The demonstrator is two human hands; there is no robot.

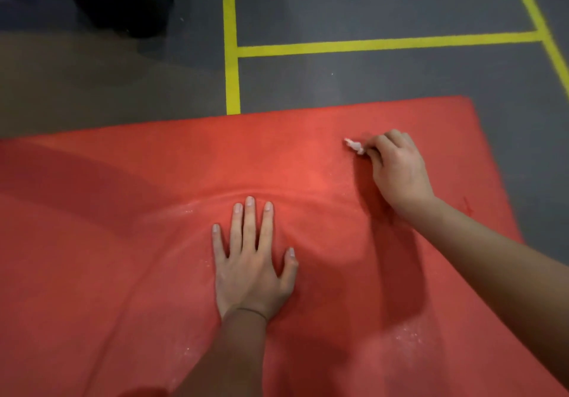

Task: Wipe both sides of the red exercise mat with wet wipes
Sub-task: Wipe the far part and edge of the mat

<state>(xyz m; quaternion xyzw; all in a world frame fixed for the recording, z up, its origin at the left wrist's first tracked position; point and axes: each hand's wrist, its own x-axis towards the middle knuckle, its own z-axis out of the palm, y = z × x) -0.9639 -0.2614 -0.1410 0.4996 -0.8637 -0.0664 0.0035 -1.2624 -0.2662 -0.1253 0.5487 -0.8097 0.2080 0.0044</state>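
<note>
While the left hand (251,261) presses flat with fingers spread on the red exercise mat (123,242) lying on the grey floor (369,82), the right hand (397,168) pinches a crumpled wet wipe (354,146) against the mat's far part.

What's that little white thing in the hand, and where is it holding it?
The right hand pinches a scrunched wet wipe by its near end. The left hand holds nothing, pressing flat on the red mat.

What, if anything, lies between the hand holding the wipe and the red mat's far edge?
Nothing visible: the right hand pinches the wipe on bare red mat up to that edge. The left hand presses flat nearer the person.
</note>
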